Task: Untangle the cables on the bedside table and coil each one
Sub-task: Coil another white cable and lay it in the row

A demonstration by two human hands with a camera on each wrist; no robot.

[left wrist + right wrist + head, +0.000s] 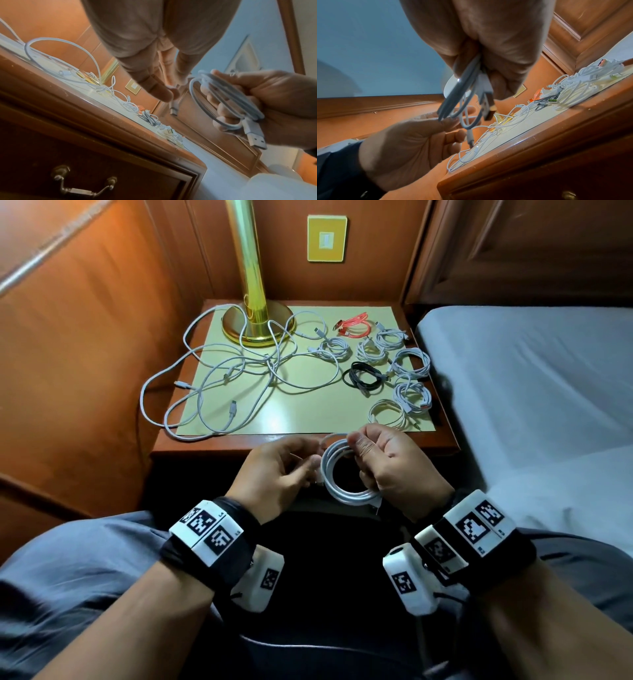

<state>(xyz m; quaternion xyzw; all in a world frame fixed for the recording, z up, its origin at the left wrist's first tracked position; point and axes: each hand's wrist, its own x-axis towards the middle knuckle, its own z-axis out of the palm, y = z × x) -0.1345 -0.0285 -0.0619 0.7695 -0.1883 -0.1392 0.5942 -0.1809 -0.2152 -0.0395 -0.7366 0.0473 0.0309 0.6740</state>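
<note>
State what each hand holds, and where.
Right hand grips the white cable coil by its bundled loops; left hand pinches the coil's loose end.

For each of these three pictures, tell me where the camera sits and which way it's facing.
Head: worn on the head, looking forward and down at the bedside table; both forearms, left hand and right hand show.
Left wrist: under the left wrist, looking along the fingers toward the right hand holding the white coil.
Right wrist: under the right wrist, looking past the gripped coil toward the open left palm.
Shared: all three show the white coil and loose cables on the table.
</note>
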